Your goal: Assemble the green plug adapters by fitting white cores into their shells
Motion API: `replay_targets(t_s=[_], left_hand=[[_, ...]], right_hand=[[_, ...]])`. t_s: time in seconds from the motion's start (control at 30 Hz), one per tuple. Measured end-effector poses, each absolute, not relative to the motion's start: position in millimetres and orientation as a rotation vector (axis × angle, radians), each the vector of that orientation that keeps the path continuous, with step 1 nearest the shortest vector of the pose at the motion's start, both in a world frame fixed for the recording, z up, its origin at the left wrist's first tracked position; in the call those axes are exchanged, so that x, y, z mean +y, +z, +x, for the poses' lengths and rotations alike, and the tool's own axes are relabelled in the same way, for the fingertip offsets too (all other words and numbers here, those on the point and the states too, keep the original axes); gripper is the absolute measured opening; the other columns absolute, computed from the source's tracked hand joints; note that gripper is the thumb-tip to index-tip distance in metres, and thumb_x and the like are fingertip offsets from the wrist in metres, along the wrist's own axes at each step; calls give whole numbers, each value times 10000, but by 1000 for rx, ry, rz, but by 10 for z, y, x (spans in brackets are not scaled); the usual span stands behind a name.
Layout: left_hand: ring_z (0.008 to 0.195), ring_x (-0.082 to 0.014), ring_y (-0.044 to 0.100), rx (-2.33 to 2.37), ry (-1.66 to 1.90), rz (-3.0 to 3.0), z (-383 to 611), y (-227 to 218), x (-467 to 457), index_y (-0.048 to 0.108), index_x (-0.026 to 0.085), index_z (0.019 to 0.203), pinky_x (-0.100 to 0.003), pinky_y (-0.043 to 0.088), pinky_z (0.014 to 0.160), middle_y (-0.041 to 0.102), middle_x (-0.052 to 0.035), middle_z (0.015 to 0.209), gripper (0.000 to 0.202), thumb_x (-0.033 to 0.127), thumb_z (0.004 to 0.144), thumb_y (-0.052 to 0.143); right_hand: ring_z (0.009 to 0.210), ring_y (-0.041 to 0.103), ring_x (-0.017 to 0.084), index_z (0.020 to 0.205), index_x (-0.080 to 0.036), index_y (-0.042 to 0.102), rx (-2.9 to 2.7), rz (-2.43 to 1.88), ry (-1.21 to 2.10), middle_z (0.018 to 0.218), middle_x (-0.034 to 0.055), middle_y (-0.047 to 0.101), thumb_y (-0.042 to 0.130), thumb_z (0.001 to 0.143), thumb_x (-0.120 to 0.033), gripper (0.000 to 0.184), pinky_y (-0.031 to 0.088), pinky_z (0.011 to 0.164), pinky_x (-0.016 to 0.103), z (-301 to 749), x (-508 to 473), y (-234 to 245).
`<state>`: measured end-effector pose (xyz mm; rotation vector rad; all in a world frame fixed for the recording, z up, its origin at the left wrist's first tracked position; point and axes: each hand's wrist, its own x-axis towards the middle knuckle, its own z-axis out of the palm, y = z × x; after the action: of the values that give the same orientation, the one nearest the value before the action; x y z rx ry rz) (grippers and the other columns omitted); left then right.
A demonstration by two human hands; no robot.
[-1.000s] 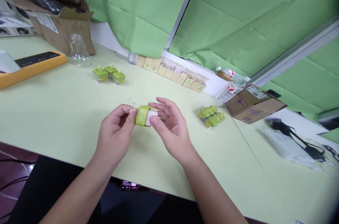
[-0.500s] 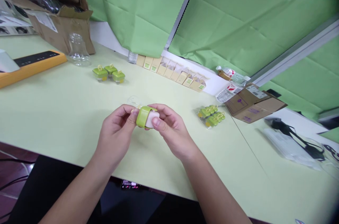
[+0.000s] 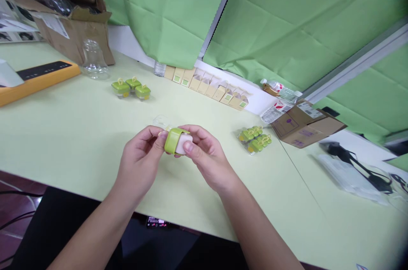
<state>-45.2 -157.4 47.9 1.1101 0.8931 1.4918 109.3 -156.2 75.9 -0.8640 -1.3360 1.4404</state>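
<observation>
Between both hands, above the table, is a green lid (image 3: 172, 140) with a whitish rounded block (image 3: 183, 143) set in its open side. My left hand (image 3: 145, 151) pinches the lid's left end, thumb on top; its other fingers are partly hidden. My right hand (image 3: 205, 155) presses its thumb on the whitish block, its fingers curled behind. Just beyond the lid lies a clear plastic cup (image 3: 162, 122), partly covered by the left hand. Several small green-lidded containers with yellow loops (image 3: 131, 88) stand at the back left.
To the right sits a clear tray of green-lidded containers (image 3: 254, 139). Small cardboard boxes (image 3: 208, 87) line the back. An orange power strip (image 3: 41, 81), a clear bottle (image 3: 94, 61) and a carton (image 3: 76, 34) are left. Bottles (image 3: 276, 110), another carton (image 3: 306, 125) and cables (image 3: 357, 166) are right.
Almost nothing differs. The lid and the whitish block have shifted very slightly to the right, still in both hands.
</observation>
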Motion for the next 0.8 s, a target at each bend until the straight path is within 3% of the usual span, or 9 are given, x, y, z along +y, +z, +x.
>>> replay_targets(t_s=[0.57,0.8], left_hand=[[555,-120,462,904,1472,1056,-440,538,-1589,662,204,774,-259,428,609,538,24,596,222,401,873,687],[692,-121,549,846,1416,1007,-441,488,-1573,671,185,809,-241,465,671,642,-11,771,217,392,870,696]], right_hand=[[884,640,172,1105,-235,687,-1286,-865,1514,1019,42,690,805,779,-420,393,578,818,345,1095,-1566,764],[906,665,169,1060,-224,698,-1181,-806,1640,1036,34,691,838,749,-401,385,603,800,331,1117,-1555,752]])
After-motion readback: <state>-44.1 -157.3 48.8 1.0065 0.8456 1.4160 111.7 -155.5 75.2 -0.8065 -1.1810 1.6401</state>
